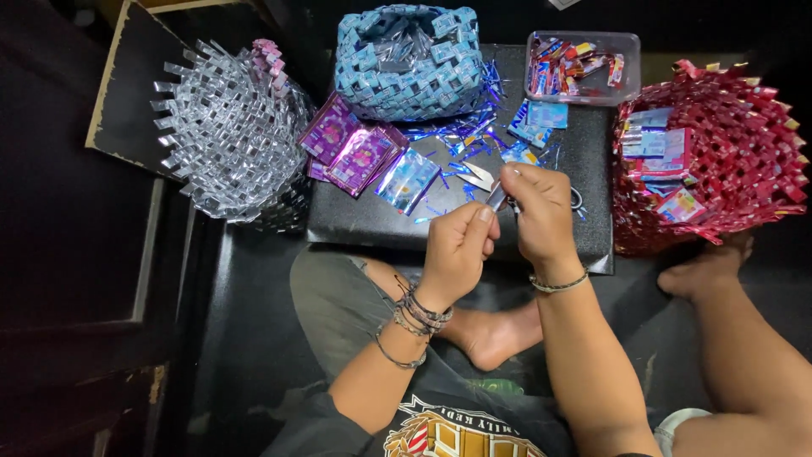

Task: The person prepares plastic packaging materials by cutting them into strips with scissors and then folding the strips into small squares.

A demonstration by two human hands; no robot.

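My left hand point(458, 248) and my right hand point(541, 211) meet over the front edge of a black board point(355, 222). Both pinch one small silvery foil strip point(496, 197) between their fingertips. Just beyond the strip lie scissors point(479, 176) with pale blades, partly hidden by my right hand. Purple sachets point(351, 148) and a blue sachet point(408, 178) lie flat on the board to the left of my hands. Thin blue foil trimmings point(461, 131) are scattered behind them.
A woven silver basket point(233, 131) stands at the left, a woven blue basket point(408, 59) at the back, a woven red basket point(706, 156) holding wrappers at the right. A clear plastic tub point(582, 42) of folded wrappers sits behind. My crossed legs and bare feet lie below the board.
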